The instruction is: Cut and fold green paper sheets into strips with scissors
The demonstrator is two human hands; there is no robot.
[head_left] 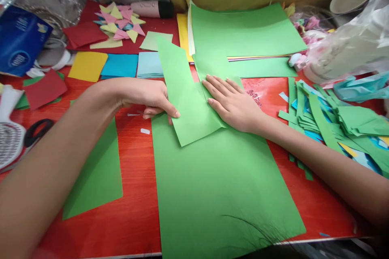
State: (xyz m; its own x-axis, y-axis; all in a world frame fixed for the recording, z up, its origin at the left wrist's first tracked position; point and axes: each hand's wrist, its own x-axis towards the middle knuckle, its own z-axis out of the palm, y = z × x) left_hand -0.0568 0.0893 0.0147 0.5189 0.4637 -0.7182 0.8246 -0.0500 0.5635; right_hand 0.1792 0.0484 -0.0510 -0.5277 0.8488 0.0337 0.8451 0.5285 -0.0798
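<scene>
"What were we working with?"
"One split green sheet (187, 125), its parts spread in a V. It lay over one large green sheet (219, 186) on the red table (138, 166)."
"And our hands?"
"Our left hand (156, 99) was bent at the wrist; our right hand (232, 103) lay palm down, its forearm slanting in from the right."
"The fingers?"
"Our left thumb and fingers pinched the split sheet's left edge. Our right fingers were stretched nearly straight, flat on its right part, gripping nothing."
"Anything farther out?"
"One more green sheet (100, 170) to the left, and three stacks beyond: yellow squares (87, 66), blue squares (120, 65), pale blue squares (148, 64). The green strips (322, 117) on the right overlapped too much for us to count."
</scene>
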